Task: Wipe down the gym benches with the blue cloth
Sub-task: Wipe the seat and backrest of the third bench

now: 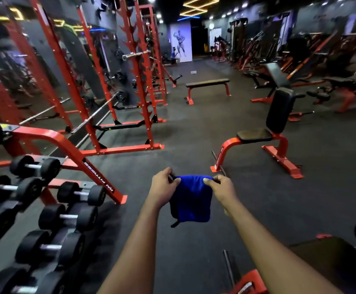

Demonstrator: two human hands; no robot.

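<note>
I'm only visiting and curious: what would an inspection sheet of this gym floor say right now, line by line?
Surface: dark rubber floor.
Job's things: blue cloth hanging in the air; seat bench with upright backrest ahead on the right; flat bench farther back.
Clutter: small pale item on the far floor, too small to identify.
Hands: left hand and right hand each pinch a top corner of the cloth.
Cables: nothing seen.
Surroundings: dumbbell rack on the left; red squat racks holding a barbell.
</note>
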